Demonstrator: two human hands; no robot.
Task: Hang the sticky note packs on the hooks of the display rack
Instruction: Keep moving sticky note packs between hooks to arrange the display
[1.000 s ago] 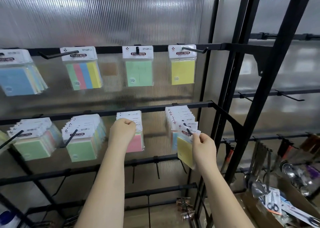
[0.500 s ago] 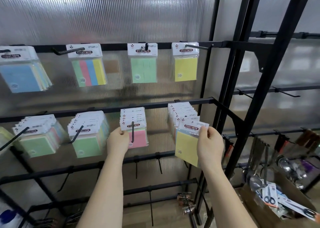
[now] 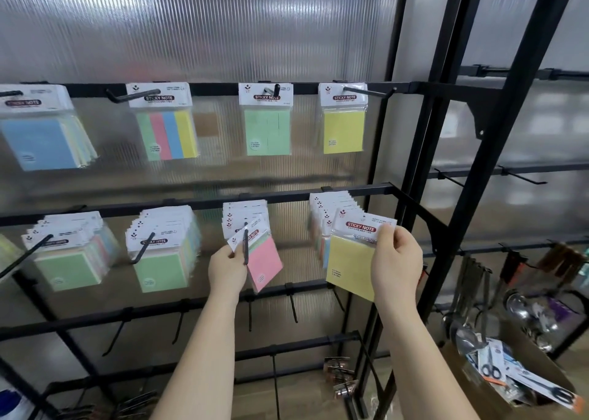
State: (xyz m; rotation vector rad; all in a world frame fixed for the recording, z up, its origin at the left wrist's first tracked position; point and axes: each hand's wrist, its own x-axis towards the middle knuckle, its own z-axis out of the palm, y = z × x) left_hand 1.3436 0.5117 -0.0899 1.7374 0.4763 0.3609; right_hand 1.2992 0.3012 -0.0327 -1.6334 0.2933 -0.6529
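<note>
At the rack's [image 3: 350, 193] middle rail, a person's left hand [image 3: 227, 268] pinches the header card of a tilted pink pack [image 3: 263, 261] threaded on a hook [image 3: 245, 247] in front of a hanging stack. The right hand [image 3: 396, 265] grasps a yellow pack [image 3: 352, 268] by its header, just in front of the rightmost stack [image 3: 331, 209] on the same rail, not visibly on a hook. Single packs hang from the rail above; scissors [image 3: 490, 370] lie in a box at lower right.
</note>
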